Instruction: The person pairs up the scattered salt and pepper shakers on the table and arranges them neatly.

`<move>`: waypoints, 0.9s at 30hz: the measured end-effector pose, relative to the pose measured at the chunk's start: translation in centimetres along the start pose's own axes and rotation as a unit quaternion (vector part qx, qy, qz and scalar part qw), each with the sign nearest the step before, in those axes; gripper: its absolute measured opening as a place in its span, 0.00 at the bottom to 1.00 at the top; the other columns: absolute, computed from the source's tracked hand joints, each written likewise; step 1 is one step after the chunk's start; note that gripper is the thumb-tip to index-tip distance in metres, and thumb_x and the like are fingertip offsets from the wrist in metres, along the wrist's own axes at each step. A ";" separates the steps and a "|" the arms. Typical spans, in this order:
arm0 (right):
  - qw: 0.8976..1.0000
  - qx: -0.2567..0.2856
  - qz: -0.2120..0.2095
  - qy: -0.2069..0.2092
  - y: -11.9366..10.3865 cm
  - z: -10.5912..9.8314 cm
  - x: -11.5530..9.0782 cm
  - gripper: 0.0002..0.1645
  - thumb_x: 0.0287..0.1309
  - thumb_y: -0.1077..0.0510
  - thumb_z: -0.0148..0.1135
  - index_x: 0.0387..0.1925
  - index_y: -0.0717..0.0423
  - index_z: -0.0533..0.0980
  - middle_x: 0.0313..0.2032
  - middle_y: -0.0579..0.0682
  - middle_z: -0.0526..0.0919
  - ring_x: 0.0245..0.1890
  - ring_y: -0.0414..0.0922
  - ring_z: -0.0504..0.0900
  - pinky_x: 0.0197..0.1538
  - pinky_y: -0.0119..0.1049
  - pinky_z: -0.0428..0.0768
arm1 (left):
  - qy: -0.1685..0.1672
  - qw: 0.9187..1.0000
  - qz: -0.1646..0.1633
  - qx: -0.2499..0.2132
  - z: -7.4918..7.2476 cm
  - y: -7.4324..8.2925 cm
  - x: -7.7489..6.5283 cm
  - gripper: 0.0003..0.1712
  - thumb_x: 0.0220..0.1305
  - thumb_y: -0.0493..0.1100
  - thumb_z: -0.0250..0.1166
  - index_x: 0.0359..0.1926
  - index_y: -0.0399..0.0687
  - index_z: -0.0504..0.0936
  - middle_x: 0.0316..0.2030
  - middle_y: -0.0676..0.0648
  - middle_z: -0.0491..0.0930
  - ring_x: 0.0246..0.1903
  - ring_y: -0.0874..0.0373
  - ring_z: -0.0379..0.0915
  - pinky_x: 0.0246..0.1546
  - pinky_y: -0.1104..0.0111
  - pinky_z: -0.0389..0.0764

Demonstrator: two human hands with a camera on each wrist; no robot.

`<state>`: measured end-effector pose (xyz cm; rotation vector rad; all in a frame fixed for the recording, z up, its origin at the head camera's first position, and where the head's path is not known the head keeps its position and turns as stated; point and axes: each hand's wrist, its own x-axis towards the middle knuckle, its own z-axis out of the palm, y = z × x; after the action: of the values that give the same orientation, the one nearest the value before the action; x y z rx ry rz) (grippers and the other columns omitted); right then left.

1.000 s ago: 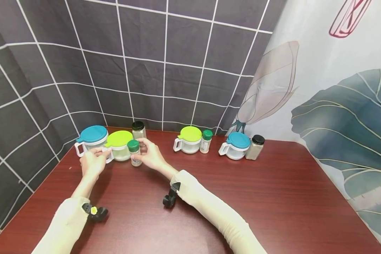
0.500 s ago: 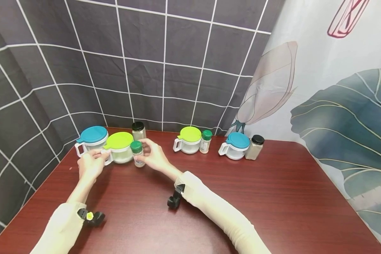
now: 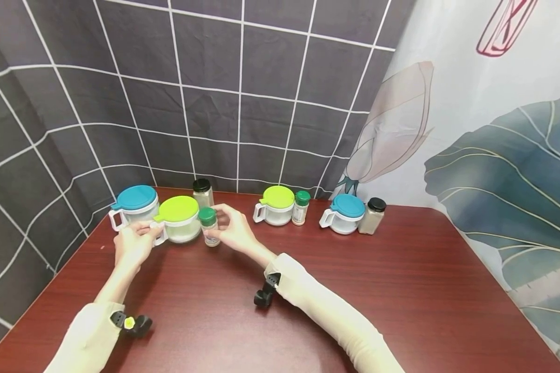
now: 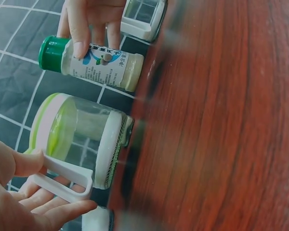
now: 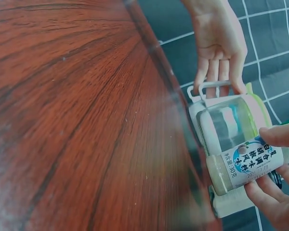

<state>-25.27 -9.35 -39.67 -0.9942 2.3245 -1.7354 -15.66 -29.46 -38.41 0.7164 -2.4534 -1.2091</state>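
left hand [image 3: 134,243]: pinching handle [image 4: 70,168], lime-lidded jar [image 3: 181,220] to its right | right hand [image 3: 237,232]: gripping green-capped shaker [image 3: 209,226] beside jar

Dark grey fabric [image 3: 263,122], ruled into white-lined squares and rippled toward the left, hangs behind a reddish-brown table [image 3: 424,300] with streaky grain. Rightward, a pale cloth [image 3: 452,31] carries a big blue-green leaf [image 3: 508,166] and a blush bud [image 3: 392,124] (both merely printed). Light leaves a soft sheen on the table's near part.
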 end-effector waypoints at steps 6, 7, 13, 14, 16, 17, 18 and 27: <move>1.000 0.002 0.002 0.000 0.1 -0.3 -0.3 0.30 0.45 0.68 0.73 0.53 0.62 0.75 0.44 0.59 0.85 0.45 0.51 0.85 0.46 0.28 0.82 | 0.001 1.000 0.010 0.002 -0.1 0.2 -0.3 0.24 0.64 0.50 0.61 0.51 0.34 0.80 0.47 0.32 0.81 0.48 0.40 0.77 0.31 0.69 0.68; 1.000 0.004 0.002 0.000 0.1 -0.3 -0.3 0.30 0.45 0.68 0.73 0.53 0.62 0.75 0.44 0.59 0.85 0.45 0.50 0.85 0.46 0.28 0.82 | 0.001 1.000 0.011 0.001 0.0 0.3 -0.4 0.24 0.64 0.50 0.61 0.50 0.34 0.81 0.47 0.32 0.81 0.47 0.41 0.77 0.30 0.70 0.69; 1.000 0.007 -0.003 0.007 0.1 -0.8 -0.7 0.29 0.44 0.67 0.73 0.51 0.60 0.76 0.43 0.59 0.85 0.43 0.50 0.85 0.46 0.30 0.82 | -0.004 1.000 0.016 -0.008 0.1 0.8 -0.8 0.24 0.64 0.50 0.62 0.50 0.34 0.81 0.47 0.33 0.82 0.30 0.64 0.76 0.25 0.78 0.69; 1.000 0.007 -0.003 0.007 0.2 -0.9 -0.8 0.29 0.44 0.67 0.73 0.51 0.60 0.76 0.43 0.59 0.85 0.43 0.50 0.85 0.46 0.30 0.82 | -0.006 1.000 0.017 -0.009 0.2 0.9 -0.9 0.24 0.63 0.50 0.62 0.50 0.34 0.81 0.47 0.33 0.82 0.28 0.69 0.73 0.25 0.79 0.69; 1.000 0.008 -0.004 0.007 0.2 -1.1 -0.9 0.29 0.44 0.67 0.73 0.51 0.60 0.76 0.42 0.58 0.85 0.43 0.50 0.85 0.46 0.31 0.83 | -0.011 1.000 0.017 -0.013 0.2 1.0 -1.0 0.24 0.64 0.50 0.62 0.50 0.34 0.81 0.47 0.32 0.82 0.24 0.75 0.69 0.24 0.78 0.70; 1.000 0.007 -0.004 0.006 0.3 -1.2 -0.9 0.28 0.44 0.67 0.73 0.51 0.60 0.76 0.42 0.58 0.85 0.43 0.50 0.85 0.46 0.31 0.83 | -0.013 1.000 0.017 -0.016 0.3 1.1 -1.1 0.24 0.64 0.50 0.62 0.50 0.34 0.81 0.46 0.32 0.82 0.24 0.76 0.68 0.24 0.78 0.70; 1.000 0.008 -0.004 0.006 0.3 -1.3 -0.9 0.28 0.44 0.67 0.73 0.51 0.60 0.76 0.42 0.59 0.85 0.42 0.50 0.85 0.46 0.31 0.83 | -0.015 1.000 0.017 -0.019 0.3 1.1 -1.1 0.24 0.63 0.50 0.63 0.50 0.34 0.81 0.46 0.32 0.82 0.23 0.76 0.68 0.24 0.78 0.70; 1.000 0.015 0.006 0.006 -0.8 -2.3 -1.8 0.29 0.45 0.68 0.72 0.52 0.63 0.75 0.44 0.62 0.84 0.45 0.55 0.84 0.49 0.39 0.82 | -0.020 0.999 0.027 -0.023 1.0 1.2 -1.0 0.24 0.63 0.51 0.63 0.50 0.35 0.81 0.47 0.33 0.82 0.21 0.77 0.69 0.24 0.80 0.70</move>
<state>-24.43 -6.58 -38.67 -0.9658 2.2990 -1.7726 -15.70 -27.58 -38.09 0.6147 -2.4514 -1.2661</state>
